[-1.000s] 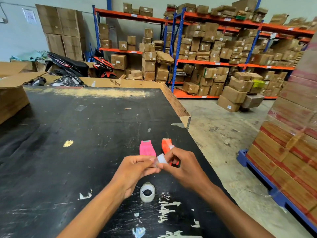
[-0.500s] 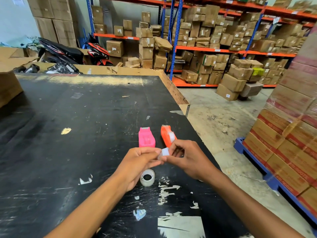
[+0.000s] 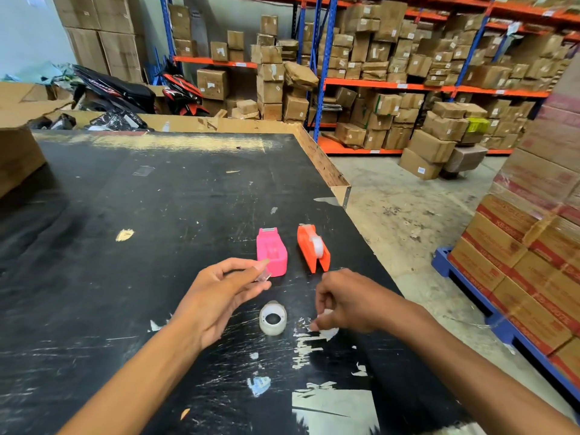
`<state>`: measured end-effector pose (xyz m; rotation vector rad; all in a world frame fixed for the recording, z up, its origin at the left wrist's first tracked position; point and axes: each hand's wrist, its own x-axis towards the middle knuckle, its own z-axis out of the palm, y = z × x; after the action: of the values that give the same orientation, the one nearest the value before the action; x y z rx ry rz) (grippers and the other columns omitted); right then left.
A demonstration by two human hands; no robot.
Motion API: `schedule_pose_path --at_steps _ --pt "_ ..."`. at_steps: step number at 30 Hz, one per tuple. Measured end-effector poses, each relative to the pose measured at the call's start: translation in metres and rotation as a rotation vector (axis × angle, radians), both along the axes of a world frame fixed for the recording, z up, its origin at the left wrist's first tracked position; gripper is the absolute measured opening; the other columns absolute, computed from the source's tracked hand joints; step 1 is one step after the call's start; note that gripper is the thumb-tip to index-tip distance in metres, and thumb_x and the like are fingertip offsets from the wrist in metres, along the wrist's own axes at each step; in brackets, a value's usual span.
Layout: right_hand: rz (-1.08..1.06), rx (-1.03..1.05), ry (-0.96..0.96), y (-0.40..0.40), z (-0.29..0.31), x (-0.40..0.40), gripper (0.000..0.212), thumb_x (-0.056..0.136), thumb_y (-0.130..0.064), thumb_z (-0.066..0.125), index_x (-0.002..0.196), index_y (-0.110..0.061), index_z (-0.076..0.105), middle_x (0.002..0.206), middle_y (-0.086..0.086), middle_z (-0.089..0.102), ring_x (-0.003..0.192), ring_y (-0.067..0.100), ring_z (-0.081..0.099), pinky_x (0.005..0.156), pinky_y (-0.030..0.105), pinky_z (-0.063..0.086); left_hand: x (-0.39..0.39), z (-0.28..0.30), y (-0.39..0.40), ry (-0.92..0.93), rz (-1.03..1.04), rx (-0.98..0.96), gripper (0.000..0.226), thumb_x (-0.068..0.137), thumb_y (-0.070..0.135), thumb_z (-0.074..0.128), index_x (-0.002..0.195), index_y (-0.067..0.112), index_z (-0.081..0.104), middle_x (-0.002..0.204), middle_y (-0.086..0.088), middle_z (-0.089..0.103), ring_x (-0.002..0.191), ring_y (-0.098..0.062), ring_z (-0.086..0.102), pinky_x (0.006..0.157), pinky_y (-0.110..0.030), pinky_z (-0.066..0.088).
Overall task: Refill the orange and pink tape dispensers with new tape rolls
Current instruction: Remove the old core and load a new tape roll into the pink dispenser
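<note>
The pink dispenser [image 3: 271, 253] stands on the black table [image 3: 131, 277] with its roll bay showing no roll. Right beside it is the orange dispenser [image 3: 314, 249], which has a whitish roll seated in it. A clear tape roll [image 3: 272, 319] lies loose on the table between my hands. My left hand [image 3: 224, 295] hovers just short of the pink dispenser and pinches a small clear piece [image 3: 263, 276] in its fingertips. My right hand [image 3: 348, 301] is low, right of the loose roll, its fingers closed on a white scrap [image 3: 329, 332] touching the table.
The table's right edge [image 3: 340, 191] drops to a concrete floor. Stacked cartons on a blue pallet [image 3: 489, 318] stand to the right. A cardboard box [image 3: 18, 152] sits at the table's far left, and shelving with boxes fills the background.
My hands, which held one small piece together near the dispensers, have come apart. The left keeps a clear piece raised; the right has dropped to the table with a white scrap.
</note>
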<state>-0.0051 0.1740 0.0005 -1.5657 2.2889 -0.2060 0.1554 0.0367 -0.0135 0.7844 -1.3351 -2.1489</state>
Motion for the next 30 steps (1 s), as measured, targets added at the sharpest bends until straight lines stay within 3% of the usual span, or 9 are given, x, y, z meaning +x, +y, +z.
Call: schedule_pose_path --at_steps 2,6,10,13,16,18,22,24,30 --pt "0.027 -0.083 -0.028 -0.008 0.004 0.009 0.028 0.075 -0.043 0.075 0.084 -0.019 0.065 0.07 -0.011 0.058 0.067 0.009 0.055 0.062 0.028 0.046 0.005 -0.001 -0.002 0.011 0.024 -0.002 0.013 0.083 0.002 0.063 0.093 -0.002 0.07 0.085 -0.017 0.07 0.065 -0.014 0.072 0.057 -0.013 0.056" --pt "0.071 -0.101 0.033 -0.03 -0.01 0.035 0.058 0.076 -0.054 0.069 0.118 -0.016 0.058 0.103 0.003 0.064 0.092 0.024 0.061 0.074 0.038 0.048 0.014 -0.003 -0.003 0.031 0.065 0.024 0.014 0.087 0.0 0.059 0.092 0.001 0.072 0.078 -0.01 0.077 0.069 -0.013 0.074 0.059 -0.014 0.057" --pt "0.069 -0.07 0.137 -0.044 -0.027 0.049 0.056 0.079 -0.046 0.068 0.119 -0.009 0.055 0.116 0.014 0.062 0.104 0.036 0.06 0.083 0.043 0.051 0.025 -0.007 -0.004 0.019 0.097 0.024 0.015 0.087 0.001 0.059 0.093 0.004 0.073 0.083 -0.011 0.079 0.074 -0.015 0.075 0.063 -0.015 0.059" --pt "-0.041 -0.244 -0.204 -0.042 -0.028 0.044 0.047 0.078 -0.032 0.072 0.117 -0.01 0.059 0.099 0.005 0.064 0.088 0.024 0.063 0.084 0.043 0.054 0.034 -0.009 -0.005 0.024 0.129 0.023 0.017 0.083 0.001 0.063 0.098 0.001 0.072 0.091 -0.016 0.078 0.079 -0.018 0.076 0.068 -0.018 0.06" --pt "-0.181 -0.512 -0.671 -0.037 -0.014 0.04 0.053 0.074 -0.011 0.079 0.123 -0.008 0.057 0.086 -0.005 0.06 0.073 0.006 0.06 0.077 0.023 0.054 0.036 -0.01 -0.006 0.014 0.155 -0.026 0.017 0.08 0.001 0.066 0.096 -0.002 0.073 0.094 -0.017 0.077 0.081 -0.019 0.074 0.071 -0.019 0.06" --pt "-0.186 -0.604 -0.81 -0.036 -0.008 0.039 0.061 0.071 -0.005 0.08 0.127 -0.012 0.055 0.088 -0.004 0.062 0.074 0.002 0.063 0.075 0.021 0.055 0.034 -0.009 -0.003 0.032 0.153 -0.055 0.015 0.079 0.001 0.067 0.092 0.0 0.075 0.09 -0.016 0.078 0.081 -0.017 0.074 0.07 -0.017 0.059" --pt "-0.167 -0.71 -0.859 -0.036 -0.006 0.048 0.069 0.068 -0.005 0.083 0.129 -0.021 0.053 0.106 0.012 0.065 0.091 0.014 0.065 0.083 0.025 0.056 0.028 -0.007 0.006 0.073 0.144 -0.143 0.032 0.069 0.011 0.071 0.098 -0.003 0.074 0.093 -0.018 0.078 0.085 -0.017 0.073 0.079 -0.021 0.059" --pt "-0.172 -0.764 -0.88 -0.034 -0.006 0.049 0.07 0.068 -0.003 0.082 0.129 -0.021 0.053 0.108 0.016 0.065 0.097 0.022 0.065 0.084 0.026 0.056 0.024 -0.004 0.008 0.077 0.154 -0.212 0.03 0.07 0.011 0.071 0.097 -0.001 0.076 0.093 -0.016 0.078 0.087 -0.018 0.073 0.082 -0.022 0.058" --pt "-0.091 -0.796 -0.807 -0.026 0.001 0.04 0.072 0.068 -0.002 0.083 0.129 -0.025 0.051 0.103 0.01 0.068 0.096 0.02 0.068 0.088 0.036 0.058 0.018 0.003 0.01 0.057 0.122 -0.4 0.018 0.072 0.01 0.074 0.089 0.005 0.079 0.089 -0.006 0.08 0.083 -0.01 0.073 0.075 -0.015 0.055"
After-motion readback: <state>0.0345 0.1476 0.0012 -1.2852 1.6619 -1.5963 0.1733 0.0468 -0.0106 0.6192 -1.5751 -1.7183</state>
